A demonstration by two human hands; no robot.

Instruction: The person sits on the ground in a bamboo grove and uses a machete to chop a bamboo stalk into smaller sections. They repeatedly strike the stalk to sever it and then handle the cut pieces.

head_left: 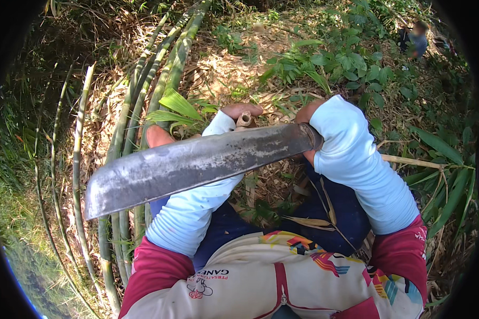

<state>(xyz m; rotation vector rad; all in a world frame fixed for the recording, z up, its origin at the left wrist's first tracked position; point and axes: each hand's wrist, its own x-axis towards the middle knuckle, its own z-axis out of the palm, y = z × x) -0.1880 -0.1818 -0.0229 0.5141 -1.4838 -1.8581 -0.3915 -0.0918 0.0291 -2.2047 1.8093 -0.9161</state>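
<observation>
My right hand, in a pale blue sleeve cover, grips the handle of a long machete. Its wide grey blade runs left and slightly down across my left forearm, tip toward the bamboo. My left hand reaches forward past the blade, its fingers close around a short cut brown stub sticking up from the ground. Whether the fingers truly grip the stub is partly hidden by the blade. A leafy green shoot stands just left of that hand.
Several long green bamboo stems lie bundled on the left, running from top centre down to the lower left. Dry leaf litter covers the ground. Broad-leaved plants grow on the right. Another person crouches far off at top right.
</observation>
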